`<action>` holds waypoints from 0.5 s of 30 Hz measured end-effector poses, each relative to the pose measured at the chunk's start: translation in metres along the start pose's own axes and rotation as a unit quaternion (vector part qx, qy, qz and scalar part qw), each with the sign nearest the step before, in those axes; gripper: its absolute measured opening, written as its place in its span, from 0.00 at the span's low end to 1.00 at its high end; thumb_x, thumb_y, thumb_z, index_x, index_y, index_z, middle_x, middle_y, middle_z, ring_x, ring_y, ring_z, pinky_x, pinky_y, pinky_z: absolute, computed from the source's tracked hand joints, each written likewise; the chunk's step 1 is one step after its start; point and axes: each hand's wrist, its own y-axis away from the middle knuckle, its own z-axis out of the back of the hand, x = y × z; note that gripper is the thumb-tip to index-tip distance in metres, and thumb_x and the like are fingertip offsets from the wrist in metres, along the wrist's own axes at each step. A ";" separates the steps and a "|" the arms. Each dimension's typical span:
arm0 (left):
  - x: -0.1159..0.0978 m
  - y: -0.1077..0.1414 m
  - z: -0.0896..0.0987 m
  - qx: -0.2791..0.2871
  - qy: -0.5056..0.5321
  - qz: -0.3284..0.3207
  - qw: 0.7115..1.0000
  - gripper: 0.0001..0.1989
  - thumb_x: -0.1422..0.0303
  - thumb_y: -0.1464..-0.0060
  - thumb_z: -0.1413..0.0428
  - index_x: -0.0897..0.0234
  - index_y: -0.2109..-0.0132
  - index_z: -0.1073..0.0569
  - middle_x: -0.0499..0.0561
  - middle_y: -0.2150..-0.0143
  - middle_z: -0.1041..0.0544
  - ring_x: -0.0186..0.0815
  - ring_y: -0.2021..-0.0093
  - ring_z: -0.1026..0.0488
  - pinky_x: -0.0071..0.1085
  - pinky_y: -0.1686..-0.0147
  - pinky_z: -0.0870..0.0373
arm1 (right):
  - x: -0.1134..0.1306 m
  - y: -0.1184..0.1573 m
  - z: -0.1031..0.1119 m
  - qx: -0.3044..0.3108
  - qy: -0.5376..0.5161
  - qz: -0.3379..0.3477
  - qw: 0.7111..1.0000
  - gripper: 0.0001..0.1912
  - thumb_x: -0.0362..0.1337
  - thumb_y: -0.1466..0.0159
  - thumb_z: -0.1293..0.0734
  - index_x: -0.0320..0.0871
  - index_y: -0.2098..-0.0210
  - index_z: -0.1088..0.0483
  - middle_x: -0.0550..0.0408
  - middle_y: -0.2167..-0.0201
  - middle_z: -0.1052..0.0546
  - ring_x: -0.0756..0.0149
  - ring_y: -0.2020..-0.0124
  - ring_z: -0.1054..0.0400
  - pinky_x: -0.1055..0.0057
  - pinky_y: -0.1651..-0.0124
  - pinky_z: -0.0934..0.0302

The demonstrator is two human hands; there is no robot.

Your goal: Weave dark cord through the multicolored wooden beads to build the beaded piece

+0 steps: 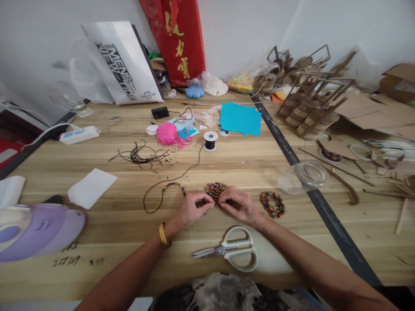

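Thin black cord, strung with small round multicoloured beads, lies on the counter beside the left hand. Left and right hands: fingertips pinched closed; contents too small to tell. Judged light and limp—best gripped near its tip. Loose multicoloured beads, just beyond the fingertips, appear hard, prone to rolling—pinch singly.

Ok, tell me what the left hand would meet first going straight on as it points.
Most likely the fingers of the right hand, just opposite the left hand; the heap of small multicoloured beads might be brushed too, since depth is unclear.
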 end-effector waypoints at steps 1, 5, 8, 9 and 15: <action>-0.001 0.000 0.000 0.001 0.000 0.001 1.000 0.05 0.73 0.49 0.44 0.68 0.71 0.24 0.51 0.73 0.23 0.32 0.71 0.29 0.26 0.69 0.34 | 0.000 0.000 0.000 0.002 -0.002 -0.001 1.000 0.04 0.34 0.35 0.37 0.43 0.63 0.31 0.50 0.69 0.24 0.63 0.65 0.31 0.63 0.59 0.35; -0.002 0.001 0.000 0.001 0.002 0.006 1.000 0.04 0.73 0.50 0.43 0.68 0.70 0.24 0.51 0.72 0.23 0.32 0.71 0.29 0.26 0.68 0.34 | 0.001 -0.001 0.000 0.008 -0.006 -0.001 1.000 0.03 0.33 0.36 0.36 0.42 0.63 0.30 0.50 0.68 0.24 0.64 0.64 0.31 0.64 0.59 0.35; -0.001 0.001 0.000 0.003 -0.001 0.003 1.000 0.04 0.73 0.50 0.43 0.68 0.70 0.24 0.51 0.72 0.23 0.32 0.71 0.29 0.26 0.68 0.34 | 0.001 -0.001 0.000 0.015 -0.005 0.000 1.000 0.03 0.32 0.36 0.36 0.42 0.63 0.30 0.50 0.69 0.24 0.64 0.65 0.31 0.65 0.59 0.35; -0.001 0.001 0.000 0.004 -0.003 0.003 1.000 0.04 0.73 0.50 0.43 0.68 0.70 0.24 0.51 0.72 0.23 0.32 0.71 0.29 0.26 0.68 0.34 | 0.001 -0.001 0.000 0.016 -0.004 0.001 1.000 0.03 0.32 0.36 0.36 0.42 0.63 0.30 0.50 0.69 0.24 0.64 0.65 0.31 0.65 0.59 0.35; 0.000 0.001 -0.001 0.003 0.001 -0.001 1.000 0.04 0.73 0.50 0.44 0.68 0.71 0.25 0.50 0.73 0.23 0.31 0.71 0.30 0.26 0.69 0.35 | 0.001 0.000 -0.001 0.021 -0.016 0.007 1.000 0.03 0.33 0.36 0.36 0.42 0.63 0.30 0.50 0.69 0.24 0.65 0.66 0.30 0.66 0.60 0.35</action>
